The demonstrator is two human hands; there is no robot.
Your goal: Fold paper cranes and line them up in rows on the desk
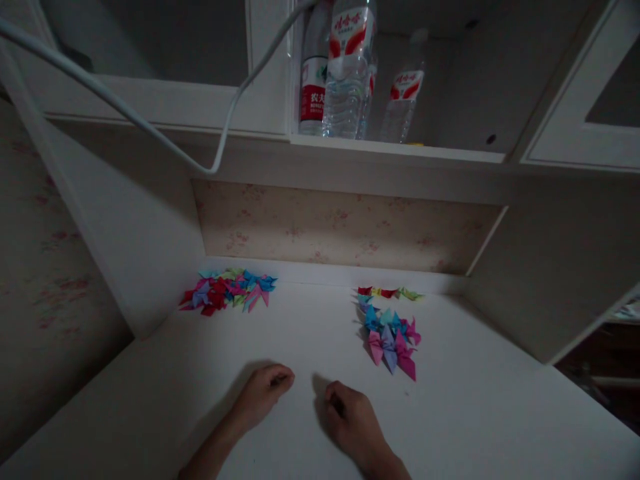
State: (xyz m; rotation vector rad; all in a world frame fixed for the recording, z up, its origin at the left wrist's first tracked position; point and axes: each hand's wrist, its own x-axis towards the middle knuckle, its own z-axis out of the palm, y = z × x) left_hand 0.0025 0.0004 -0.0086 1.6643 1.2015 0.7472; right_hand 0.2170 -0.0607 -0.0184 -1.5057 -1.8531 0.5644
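On the white desktop (pixel 295 440) my left hand (pixel 263 393) rests with its fingers curled in, and nothing shows in it. My right hand (pixel 350 417) lies a short way to the right, also loosely closed, with no object visible in its grip. Beyond my left hand is a heap of colourful folded paper cranes (pixel 215 293), in red, blue, pink, purple and green. A second group of paper cranes (pixel 389 340) sits past my right hand, closer to it. Behind that group runs a short row of red, yellow and green cranes (pixel 387 293). Neither hand touches a crane.
Plastic water bottles (pixel 347 73) stand on the open shelf (pixel 400 150) above the desk. A white cable or rod (pixel 150 130) crosses the upper left in front of the cabinet. Side panels (pixel 560 267) close the desk on both sides, with floral wallpaper (pixel 325 227) at the back.
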